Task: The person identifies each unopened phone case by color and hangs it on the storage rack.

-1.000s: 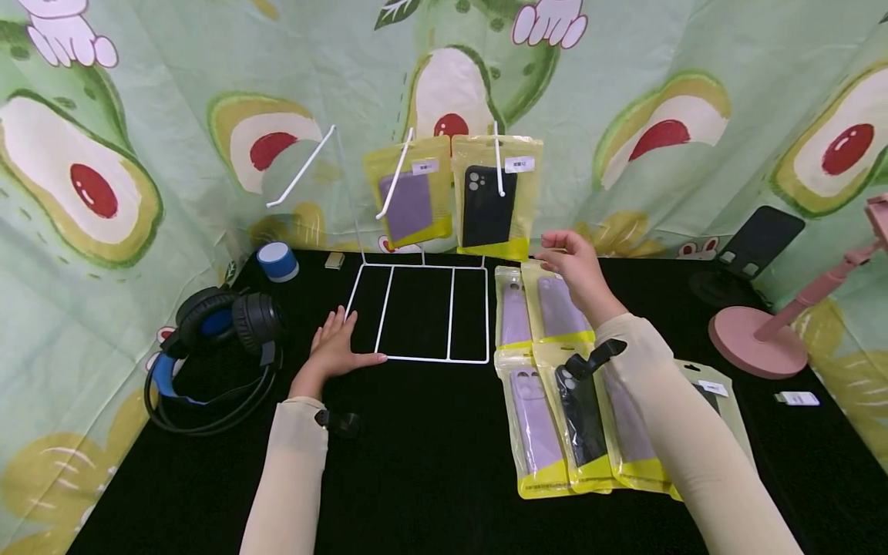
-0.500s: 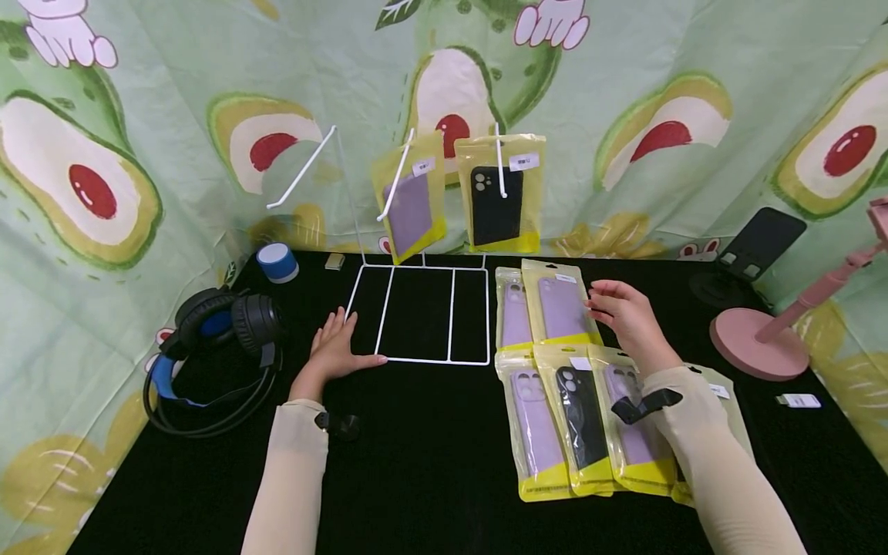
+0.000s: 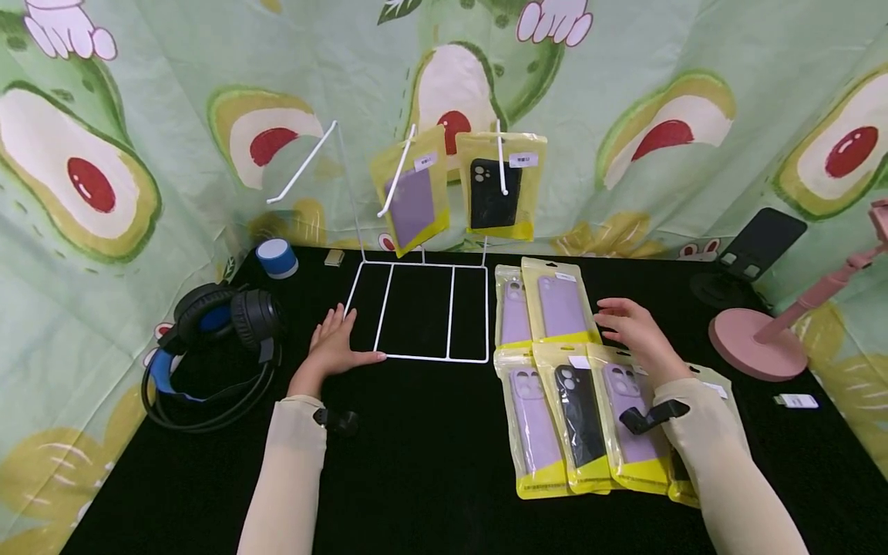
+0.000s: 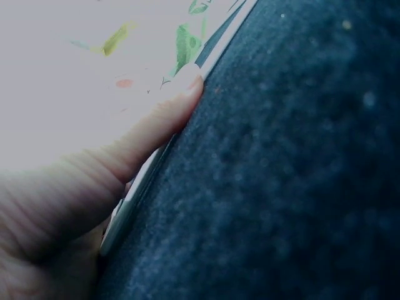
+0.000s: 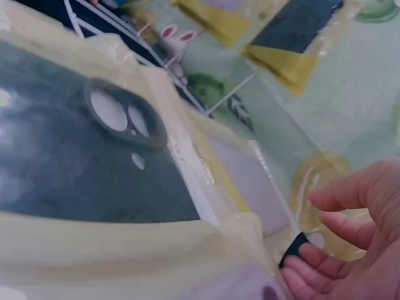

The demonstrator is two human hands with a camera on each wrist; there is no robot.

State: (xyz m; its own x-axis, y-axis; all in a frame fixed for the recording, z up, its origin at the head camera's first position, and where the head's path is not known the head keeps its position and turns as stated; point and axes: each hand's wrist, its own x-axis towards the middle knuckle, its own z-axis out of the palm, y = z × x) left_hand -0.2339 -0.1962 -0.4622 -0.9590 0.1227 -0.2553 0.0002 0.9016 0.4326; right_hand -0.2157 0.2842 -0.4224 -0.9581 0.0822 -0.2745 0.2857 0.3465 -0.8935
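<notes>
My left hand (image 3: 333, 348) rests with spread fingers on the front left corner of a white wire rack (image 3: 433, 358). In the left wrist view the thumb (image 4: 165, 112) lies along the rack's rod. Two bagged phone cases hang from the rack's hooks: a purple case (image 3: 411, 208) in the middle and a black case (image 3: 494, 196) on the right. My right hand (image 3: 640, 335), fingers loosely bent and holding nothing, hovers just right of a flat bagged purple case (image 3: 562, 304). More bagged cases lie nearer, among them a black one (image 3: 581, 416) and a purple one (image 3: 630, 408).
The rack's left hook (image 3: 301, 163) is bare. Headphones (image 3: 215, 347), a blue-and-white round container (image 3: 277, 258) and a small box (image 3: 334, 257) stand left. A black phone stand (image 3: 752, 247), a pink stand (image 3: 759, 343) and a USB stick (image 3: 796, 401) are right.
My right hand has moved from beside the hanging black case rightward and down toward me. The hanging bags have swung slightly. My left hand stays on the rack.
</notes>
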